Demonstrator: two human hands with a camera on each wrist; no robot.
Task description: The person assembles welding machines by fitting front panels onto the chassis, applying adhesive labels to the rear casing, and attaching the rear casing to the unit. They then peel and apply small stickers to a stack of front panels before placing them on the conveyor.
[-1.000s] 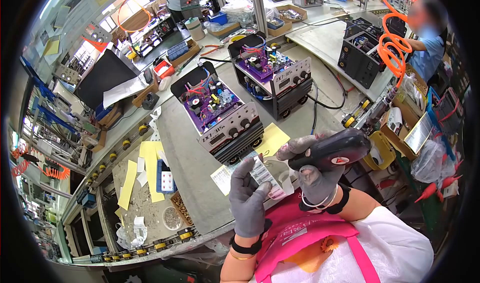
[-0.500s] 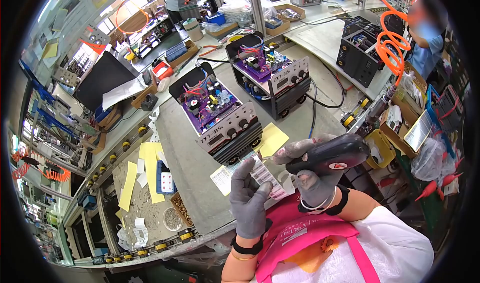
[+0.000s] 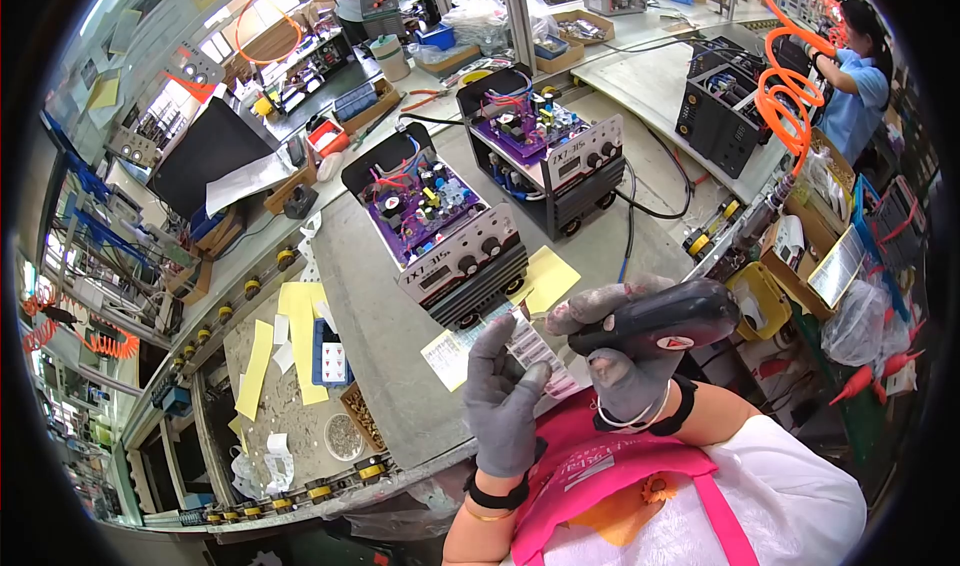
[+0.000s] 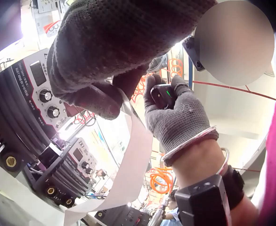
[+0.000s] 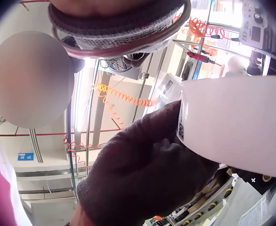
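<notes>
The gloved left hand (image 3: 503,406) pinches a strip of printed labels (image 3: 535,351) between thumb and finger. In the left wrist view the strip's white back (image 4: 131,165) hangs curved below the fingers. Beside it the gloved right hand (image 3: 625,366) grips a black handheld device (image 3: 665,318) with a small red-and-white logo; in the left wrist view a green light shows on the device (image 4: 163,96). Beyond the hands stand two open-topped machines, the nearer one (image 3: 463,266) and the farther one (image 3: 560,166), with purple circuit boards and front knobs.
Yellow paper (image 3: 545,278) and a printed sheet (image 3: 447,360) lie by the nearer machine. A blue tray (image 3: 330,354) of labels sits at left. Orange coiled hose (image 3: 790,96) hangs at right, near a person in blue (image 3: 855,96). Rollers edge the grey worktable (image 3: 380,406).
The black device and right hand have shifted slightly, and the device is turned a little. The left hand keeps its pinch on the labels, its thumb slightly moved. The person at right has raised an arm.
</notes>
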